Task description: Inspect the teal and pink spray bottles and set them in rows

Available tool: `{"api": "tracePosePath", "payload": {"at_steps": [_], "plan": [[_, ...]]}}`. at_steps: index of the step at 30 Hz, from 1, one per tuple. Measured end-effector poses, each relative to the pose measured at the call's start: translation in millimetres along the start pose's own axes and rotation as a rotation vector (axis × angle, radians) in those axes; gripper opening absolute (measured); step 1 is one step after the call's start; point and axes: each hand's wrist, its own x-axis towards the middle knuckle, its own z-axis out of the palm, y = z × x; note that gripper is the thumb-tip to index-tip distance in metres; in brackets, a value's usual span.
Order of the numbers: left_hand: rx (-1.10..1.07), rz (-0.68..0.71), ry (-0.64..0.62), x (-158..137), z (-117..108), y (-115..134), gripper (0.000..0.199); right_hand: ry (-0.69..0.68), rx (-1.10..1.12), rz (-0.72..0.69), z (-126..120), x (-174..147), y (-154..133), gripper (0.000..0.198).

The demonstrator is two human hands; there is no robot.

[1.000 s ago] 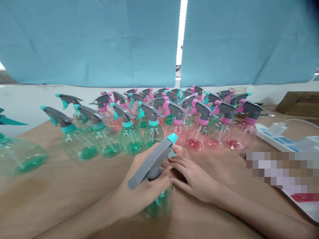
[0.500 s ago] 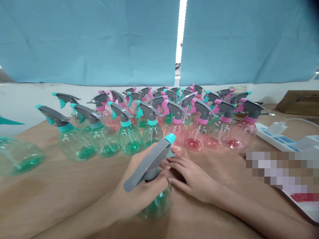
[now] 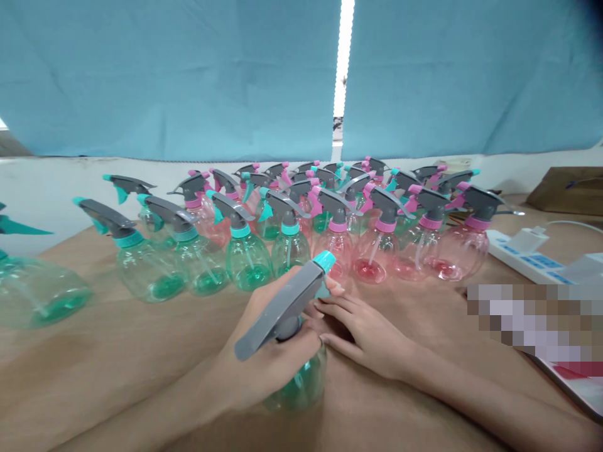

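Head view: a blue cloth curtain (image 3: 188, 81) hangs beyond the brown wood-toned table (image 3: 141, 326). Near centre, the left hand (image 3: 266, 371) wraps a translucent green plastic spray bottle (image 3: 308, 378), hiding its neck; whether the right hand (image 3: 372, 333) grips, I cannot tell. Leftmost, a second green bottle (image 3: 47, 290) is cut off.

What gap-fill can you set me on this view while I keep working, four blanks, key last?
The left hand grips a spray bottle with a ____ body. As seen here, the front row's pink bottles stand to the ____ of its green bottles. The large cloth at the back is ____. The power strip is mainly ____.

Missing words: green; right; blue; white.
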Motion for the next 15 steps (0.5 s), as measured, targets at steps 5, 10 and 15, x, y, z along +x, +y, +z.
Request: {"api": "tracePosePath", "payload": {"at_steps": [5,10,15], "plan": [[0.053,-0.047,0.009,-1.2,-0.7,-2.3,0.009,0.013,0.004,0.006,-0.7,-0.6,-0.8,0.045],[0.000,0.010,-0.004,-3.2,-0.5,-2.0,0.016,-0.006,-0.007,0.015,-1.1,-0.6,-1.4,0.046],[0.003,0.042,-0.002,-2.7,-2.0,-0.2,0.009,-0.017,-0.003,0.020,-0.5,-0.3,-1.1,0.047]]}}
